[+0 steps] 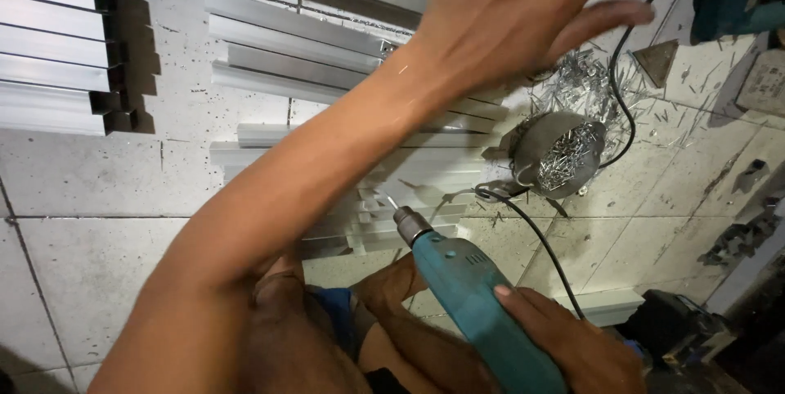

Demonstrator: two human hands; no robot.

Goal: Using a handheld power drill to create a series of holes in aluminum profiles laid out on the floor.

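Right hand grips the teal drill, lower centre, bit resting on the aluminium bars on the tiled floor. Left hand, top centre, spread wide, holds nothing. Advisable: steady the bars, keep the cord clear.

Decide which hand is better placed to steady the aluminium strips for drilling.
Probably the left hand: it is open and empty, stretched over the aluminium strips, while the right hand grips the teal drill.
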